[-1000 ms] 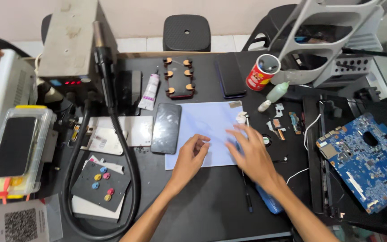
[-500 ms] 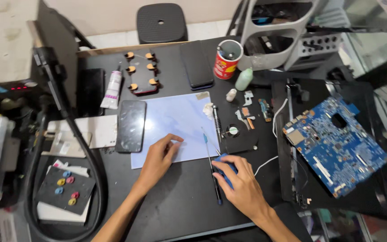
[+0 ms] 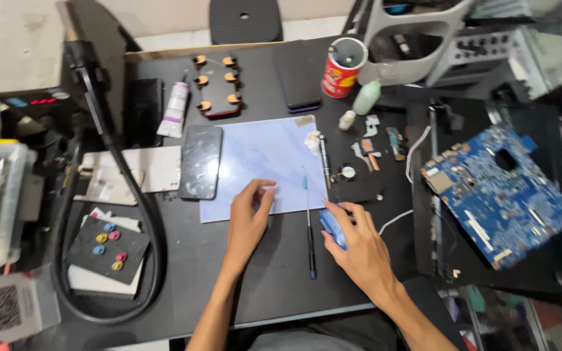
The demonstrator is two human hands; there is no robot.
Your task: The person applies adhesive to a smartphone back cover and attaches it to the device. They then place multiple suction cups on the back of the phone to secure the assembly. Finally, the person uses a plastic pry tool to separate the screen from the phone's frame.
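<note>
The right hand (image 3: 359,244) is closing over a small blue object (image 3: 332,227) on the black desk (image 3: 274,286) — just right of a slim screwdriver (image 3: 308,224). The left hand (image 3: 250,218) is lying open, fingers pressing the pale blue mat (image 3: 261,156) flat, seemingly steadying it.

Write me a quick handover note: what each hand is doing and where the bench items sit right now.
Left hand: open, fingers resting on the near edge of the pale blue mat.
Right hand: closed over a small blue object beside the mat's near right corner.
Thin screwdriver: lying free between the hands, half on the mat.
Dark phone: flat at the mat's left edge.
Blue circuit board: far right, untouched.
No phone opened; nothing is on the mat's middle.
</note>
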